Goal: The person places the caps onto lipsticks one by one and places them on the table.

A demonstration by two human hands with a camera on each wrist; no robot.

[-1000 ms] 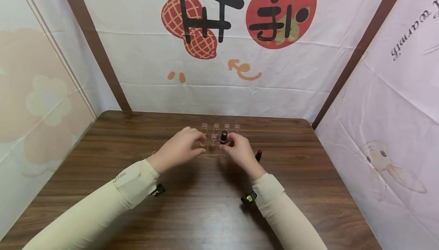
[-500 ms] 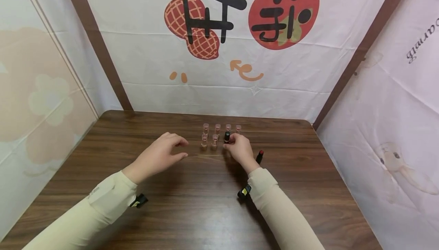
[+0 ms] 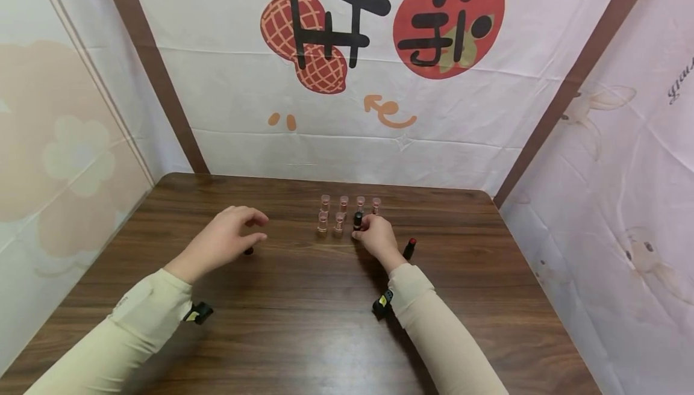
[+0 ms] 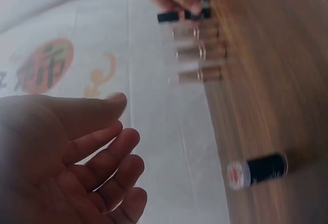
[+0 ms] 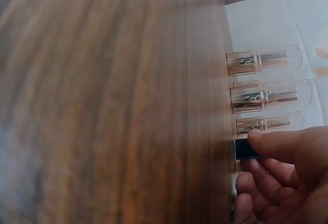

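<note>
My right hand (image 3: 378,237) pinches an upright black lipstick tube (image 3: 357,220) between thumb and fingers at the right end of the front row. The tube's black base (image 5: 246,149) sits right at the tabletop in the right wrist view. To its left stand two rose-gold lipsticks with clear caps, one of them the nearer lipstick (image 3: 338,223). My left hand (image 3: 219,241) holds nothing, fingers loosely bent and thumb apart. Below it is another black lipstick (image 4: 259,171) with a clear top, mostly hidden by the hand in the head view.
Several clear-capped lipsticks, such as the leftmost one (image 3: 325,204), form a back row on the wooden table (image 3: 303,317). Beside my right wrist stands a black lipstick with a red top (image 3: 409,249). Printed fabric (image 3: 233,142) hangs behind the table's far edge.
My left hand has moved away from the clear-capped lipsticks, leftwards to the black lipstick on that side. My right hand stays at its black tube, which sits slightly lower.
</note>
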